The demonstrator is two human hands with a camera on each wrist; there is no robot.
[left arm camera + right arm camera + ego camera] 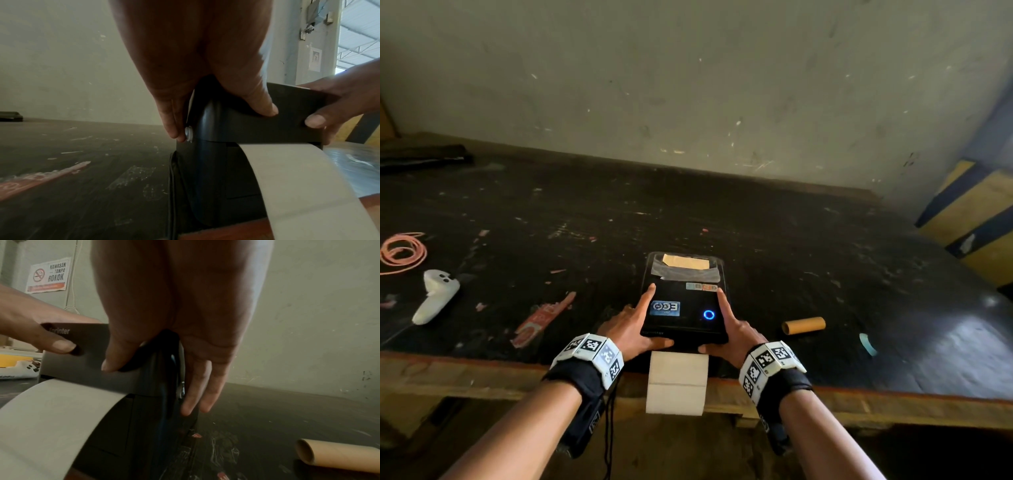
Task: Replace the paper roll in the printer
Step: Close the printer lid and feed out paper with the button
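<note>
— What can't be made out here?

— The paper strip (677, 380) emerges from under the printer (683, 301); the roll inside is hidden. The cardboard tube (337, 456) runs off the right wrist picture's edge.

— And the hands?

— The left hand (631, 330) and right hand (736, 334) hide the printer's sides, and their lower fingers are out of sight from above.

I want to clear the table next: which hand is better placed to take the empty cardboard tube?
Probably the right hand. The cardboard tube lies on the table just right of the printer, on that hand's side; the left hand would have to cross over the printer.
</note>
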